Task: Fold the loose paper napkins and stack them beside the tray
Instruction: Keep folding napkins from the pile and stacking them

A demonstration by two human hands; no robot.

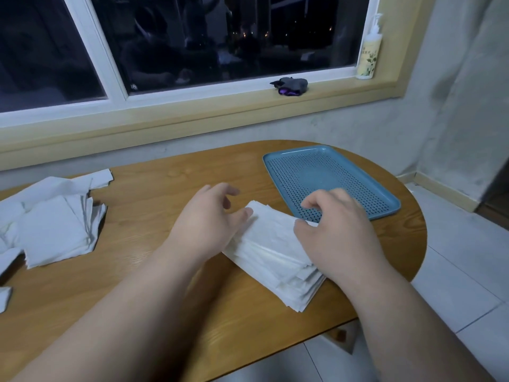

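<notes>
Step in hand: we judge that a folded napkin is being seated on the stack and squared to it.
Landmark: blue perforated tray [358,186], flat on the desk [137,205].
Stack of folded napkins [278,260]: on the desk just beside the tray's near long edge. Its far corner touches or overlaps that edge; we cannot tell which.
Top napkin [270,224]: lies on the stack. The lower layers fan out at the end farthest from the tray.
Left hand [209,216]: fingers apart and relaxed, gripping nothing. One fingertip touches the stack's side away from the tray.
Right hand [333,224]: fingers curled. The thumb appears to pinch the top napkin's tray-side edge against the fingers, though the fingertips are blurred.
Loose napkins [55,227]: a heap well apart from the tray, at the opposite end of the desk. We judge that much folding remains.
Method: we use the left hand as a flat stop on the side away from the tray. We draw the top napkin toward that stop with the right hand, then let go only once the edges line up.
Pressure: we press lightly. Thin paper creases and tears under a hard pinch.
Risk: a push toward the tray could slide the upper layers onto its rim.
Check: the stack sits beside the tray, not on it, with its fanned end tapped square.
</notes>
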